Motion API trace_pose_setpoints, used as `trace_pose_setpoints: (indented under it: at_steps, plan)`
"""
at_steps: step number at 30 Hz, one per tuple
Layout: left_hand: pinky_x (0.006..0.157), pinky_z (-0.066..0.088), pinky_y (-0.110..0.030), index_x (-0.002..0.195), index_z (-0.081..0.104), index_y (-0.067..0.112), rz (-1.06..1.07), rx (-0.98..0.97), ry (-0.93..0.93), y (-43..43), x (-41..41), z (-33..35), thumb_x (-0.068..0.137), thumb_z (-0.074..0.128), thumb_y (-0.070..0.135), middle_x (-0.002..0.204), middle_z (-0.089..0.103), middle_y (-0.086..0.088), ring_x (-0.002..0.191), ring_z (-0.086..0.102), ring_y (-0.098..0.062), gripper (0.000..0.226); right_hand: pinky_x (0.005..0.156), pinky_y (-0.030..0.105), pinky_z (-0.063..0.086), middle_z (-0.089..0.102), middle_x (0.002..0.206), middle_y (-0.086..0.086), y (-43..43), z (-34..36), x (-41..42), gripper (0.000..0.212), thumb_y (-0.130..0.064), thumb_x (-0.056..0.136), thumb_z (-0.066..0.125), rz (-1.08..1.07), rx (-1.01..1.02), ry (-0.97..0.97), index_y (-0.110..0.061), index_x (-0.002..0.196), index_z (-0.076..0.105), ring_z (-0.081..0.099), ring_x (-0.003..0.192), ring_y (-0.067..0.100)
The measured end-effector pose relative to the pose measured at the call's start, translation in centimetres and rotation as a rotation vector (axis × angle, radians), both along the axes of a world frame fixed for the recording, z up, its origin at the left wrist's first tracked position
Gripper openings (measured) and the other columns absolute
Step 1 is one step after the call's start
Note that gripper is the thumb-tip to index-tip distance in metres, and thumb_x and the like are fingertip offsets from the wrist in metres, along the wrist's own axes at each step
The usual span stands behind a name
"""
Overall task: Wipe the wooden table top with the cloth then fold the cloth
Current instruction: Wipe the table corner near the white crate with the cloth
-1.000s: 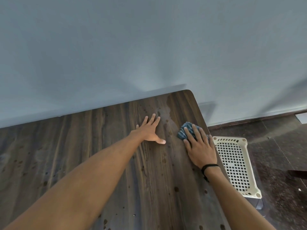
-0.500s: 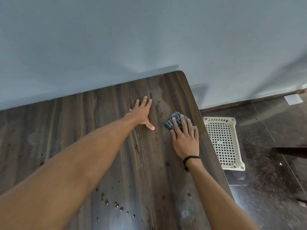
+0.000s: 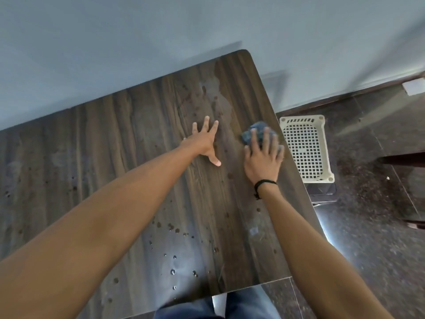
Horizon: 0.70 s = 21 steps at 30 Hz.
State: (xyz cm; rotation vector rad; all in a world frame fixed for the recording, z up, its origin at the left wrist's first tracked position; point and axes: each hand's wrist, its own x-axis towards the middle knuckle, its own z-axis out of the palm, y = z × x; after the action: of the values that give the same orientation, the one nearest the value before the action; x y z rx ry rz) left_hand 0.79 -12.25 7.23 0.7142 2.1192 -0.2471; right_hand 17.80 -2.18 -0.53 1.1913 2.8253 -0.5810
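Observation:
A dark wooden table top (image 3: 128, 143) fills the left and middle of the view, with a wet smear near its far right corner and water drops toward the near edge. A bunched blue-grey cloth (image 3: 254, 133) lies close to the table's right edge. My right hand (image 3: 263, 158) presses flat on the cloth with straight fingers, covering its near half. My left hand (image 3: 204, 140) rests flat on the bare wood to the left of the cloth, fingers spread, holding nothing.
A cream perforated plastic crate (image 3: 305, 148) stands on the dark speckled floor just right of the table. A pale wall (image 3: 161, 35) runs behind the table's far edge. My blue trousers (image 3: 230, 305) show below the near edge.
My right hand has slid the cloth toward the table's right edge. The camera has tilted down, so more of the near table with its water drops shows. My left hand stays flat.

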Motion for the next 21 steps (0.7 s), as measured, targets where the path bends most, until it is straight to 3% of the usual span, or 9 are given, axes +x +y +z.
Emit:
trace_pose_setpoints:
  at_steps: [2,3,7,11,16,19,21]
  plan:
    - [0.116,0.014,-0.068,0.151,-0.031,0.029,0.010,-0.006,0.002,0.1,0.9,-0.6,0.066,0.091,0.044,0.154,-0.044,0.002,0.146,-0.029,-0.041,0.149,0.123,0.050,0.001,0.004,0.168,-0.004,0.1,-0.2,1.2,0.056,-0.052,0.105,0.026,0.237,0.032,0.027,-0.041,0.158,0.014,0.002,0.155,0.022]
    - [0.116,0.014,-0.069,0.151,-0.031,0.028,0.019,0.010,0.008,-0.1,1.2,-0.8,0.066,0.091,0.043,0.154,-0.045,0.002,0.145,-0.030,-0.041,0.149,0.123,0.049,0.002,0.006,0.168,-0.006,1.0,-0.3,1.9,0.055,-0.053,0.105,0.026,0.258,0.046,0.035,-0.041,0.158,0.015,0.004,0.154,0.021]
    - [0.113,0.015,-0.072,0.151,-0.031,0.029,0.028,0.046,0.024,-0.5,1.1,-1.2,0.063,0.093,0.042,0.154,-0.045,0.003,0.145,-0.030,-0.041,0.152,0.123,0.053,-0.002,0.002,0.168,-0.003,0.7,-0.1,1.7,0.056,-0.052,0.105,0.022,-0.109,-0.030,0.002,-0.039,0.159,0.011,0.000,0.155,0.023]
    - [0.113,0.016,-0.073,0.152,-0.030,0.029,0.033,0.053,0.038,-0.1,1.1,-1.2,0.061,0.094,0.042,0.156,-0.043,0.002,0.145,-0.029,-0.042,0.154,0.124,0.049,-0.003,0.002,0.168,-0.007,0.1,-0.3,3.6,0.053,-0.049,0.107,0.019,0.141,0.032,0.027,-0.040,0.158,0.012,-0.002,0.155,0.019]
    - [0.112,0.015,-0.073,0.153,-0.028,0.030,0.039,0.060,0.046,-0.4,1.1,-1.4,0.060,0.095,0.042,0.156,-0.042,0.004,0.146,-0.028,-0.040,0.154,0.122,0.053,0.002,0.008,0.168,-0.001,-0.2,0.3,4.5,0.053,-0.043,0.106,0.027,-0.140,-0.002,0.002,-0.037,0.158,0.017,0.003,0.154,0.025]
    - [0.115,0.013,-0.067,0.154,-0.026,0.030,0.033,0.068,0.056,-0.4,0.9,-1.5,0.059,0.094,0.044,0.158,-0.039,0.002,0.146,-0.026,-0.041,0.154,0.124,0.051,0.002,0.007,0.168,-0.005,-0.4,0.1,6.2,0.052,-0.044,0.107,0.029,0.092,0.017,0.028,-0.040,0.158,0.018,0.003,0.155,0.023]
    - [0.116,0.013,-0.065,0.154,-0.026,0.030,0.034,0.075,0.068,-0.5,0.8,-1.6,0.059,0.094,0.043,0.158,-0.039,0.002,0.147,-0.026,-0.041,0.153,0.124,0.050,0.004,0.010,0.167,-0.008,1.6,0.0,7.5,0.052,-0.049,0.106,0.029,0.139,0.025,0.033,-0.044,0.156,0.020,0.008,0.154,0.020]
